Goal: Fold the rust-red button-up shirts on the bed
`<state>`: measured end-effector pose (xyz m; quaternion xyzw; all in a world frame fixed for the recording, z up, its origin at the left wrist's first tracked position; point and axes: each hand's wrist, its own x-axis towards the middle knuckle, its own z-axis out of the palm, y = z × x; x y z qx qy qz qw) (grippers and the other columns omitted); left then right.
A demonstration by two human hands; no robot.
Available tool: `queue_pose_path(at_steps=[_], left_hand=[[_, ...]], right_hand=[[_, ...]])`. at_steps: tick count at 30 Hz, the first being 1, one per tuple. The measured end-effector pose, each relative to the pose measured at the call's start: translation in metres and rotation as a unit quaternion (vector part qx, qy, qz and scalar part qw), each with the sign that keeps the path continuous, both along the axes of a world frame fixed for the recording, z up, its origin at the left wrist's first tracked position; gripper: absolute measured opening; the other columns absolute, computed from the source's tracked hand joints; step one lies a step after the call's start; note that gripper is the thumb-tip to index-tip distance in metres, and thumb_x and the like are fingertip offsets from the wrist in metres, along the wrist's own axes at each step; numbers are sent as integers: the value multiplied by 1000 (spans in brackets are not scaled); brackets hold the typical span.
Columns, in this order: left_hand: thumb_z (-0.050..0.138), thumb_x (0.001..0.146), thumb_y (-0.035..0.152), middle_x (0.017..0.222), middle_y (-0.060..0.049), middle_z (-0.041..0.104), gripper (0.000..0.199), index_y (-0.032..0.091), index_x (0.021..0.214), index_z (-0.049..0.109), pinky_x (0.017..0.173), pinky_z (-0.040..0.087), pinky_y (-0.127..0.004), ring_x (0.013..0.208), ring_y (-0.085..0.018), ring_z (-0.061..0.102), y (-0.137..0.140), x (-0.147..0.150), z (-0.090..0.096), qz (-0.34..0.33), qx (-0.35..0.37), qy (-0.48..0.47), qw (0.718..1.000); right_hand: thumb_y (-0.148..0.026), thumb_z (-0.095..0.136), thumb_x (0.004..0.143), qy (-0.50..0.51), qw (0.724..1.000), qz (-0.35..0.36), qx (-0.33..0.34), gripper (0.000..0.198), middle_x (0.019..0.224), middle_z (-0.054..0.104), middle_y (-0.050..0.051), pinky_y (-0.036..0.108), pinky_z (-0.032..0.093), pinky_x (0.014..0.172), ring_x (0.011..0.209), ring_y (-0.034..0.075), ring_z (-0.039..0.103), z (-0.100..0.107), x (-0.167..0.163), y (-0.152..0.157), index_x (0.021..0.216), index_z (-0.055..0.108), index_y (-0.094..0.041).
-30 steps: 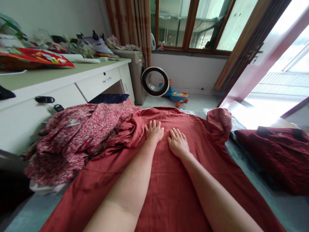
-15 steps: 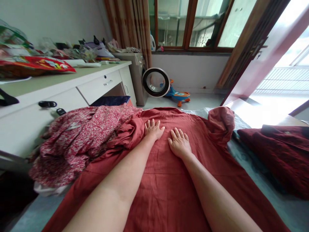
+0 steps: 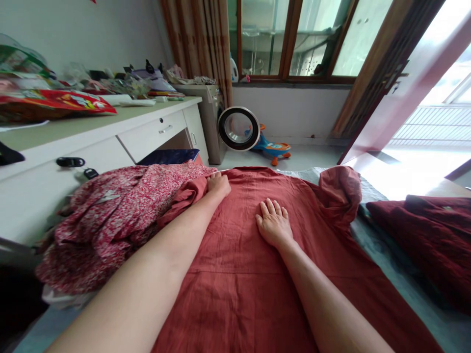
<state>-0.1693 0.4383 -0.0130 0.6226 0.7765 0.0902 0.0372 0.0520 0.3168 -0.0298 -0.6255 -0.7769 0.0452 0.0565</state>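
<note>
A rust-red dress point(image 3: 235, 289) with a seam across its waist lies spread out before me. My left hand point(image 3: 220, 185) is at its left shoulder, by the bunched sleeve, with fingers curled down on the cloth; the fingertips are hidden. Flat on the upper middle of the dress rests my right hand point(image 3: 274, 224), its fingers stretched out. The other sleeve point(image 3: 339, 191) lies rumpled on the right side. Left of the dress is a heap of pink-and-white patterned cloth point(image 3: 110, 220).
A folded dark red garment point(image 3: 423, 235) lies at the right on the pale blue cover point(image 3: 371, 264). On the left stands a white desk point(image 3: 154, 130) with a red snack bag point(image 3: 69, 103). Behind are a washing machine with its round door point(image 3: 239, 128) open and a blue-orange ride-on toy point(image 3: 272, 147).
My left hand has moved left and away from me, from lying flat on the dress to curling over its shoulder. My right hand has stayed flat in about the same place.
</note>
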Motion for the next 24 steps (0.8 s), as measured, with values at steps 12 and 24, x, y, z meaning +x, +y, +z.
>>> queue_pose_path(at_steps=[12, 24], left_hand=[[66, 77, 27, 96, -12, 74, 21, 17, 96, 69, 84, 50, -32, 106, -29, 66, 38, -19, 10, 62, 27, -117, 991], [61, 86, 25, 77, -6, 71, 17, 15, 99, 65, 56, 47, -23, 62, -14, 65, 56, -5, 1, 74, 36, -292, 953]], right_hand=[[-46, 30, 98, 17, 1000, -1, 4, 59, 160, 27, 8, 51, 15, 117, 147, 29, 20, -2, 0, 1, 151, 36, -20], [-46, 31, 98, 23, 1000, -2, 13, 59, 160, 28, 9, 50, 15, 117, 147, 29, 21, -2, -1, 0, 150, 38, -20]])
